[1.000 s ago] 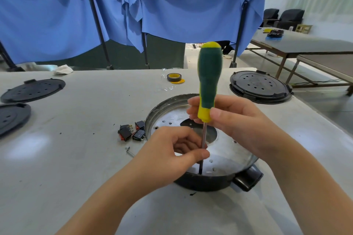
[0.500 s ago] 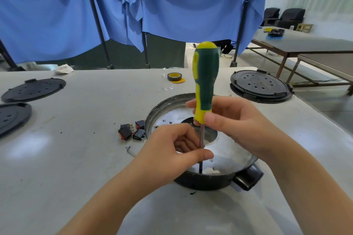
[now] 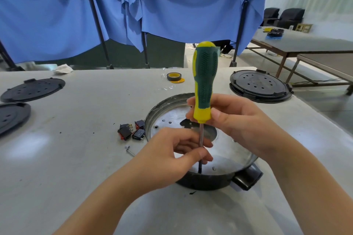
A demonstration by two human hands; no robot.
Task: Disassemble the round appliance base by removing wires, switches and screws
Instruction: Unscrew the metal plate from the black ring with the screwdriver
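While the base (image 3: pixel 193 139) sits near the right-middle of the table (image 3: pixel 76 139), head view only: it reads as a shallow round pan, thin bright metal liner with small holes and a dark central opening, set in a black plastic shell with a stubby black tab at its near right. Judgement: light, stiff, smooth metal likely slippery; the thin rim may have sharp edges, so steady it by the black shell or tab, not the rim.

Screwdriver (image 3: pixel 204 82) stands upright, green-and-yellow handle up, tip down on the liner floor at the near side; whether the tip sits in a screw cannot be told. Right hand (image 3: pixel 235 120) grips the lower, yellow end of the handle, fingers curled round it. Left hand (image 3: pixel 172 154) pinches the shaft lower down, thumb and fingers closed on it, guiding it.

Switches (image 3: pixel 131 130), three black ones, lie on the table just left of the base, not touching it as far as can be seen. A loose screw (image 3: pixel 128 149) lies near them. Black lids (image 3: pixel 259 86) and a tape roll (image 3: pixel 173 76) lie farther off.
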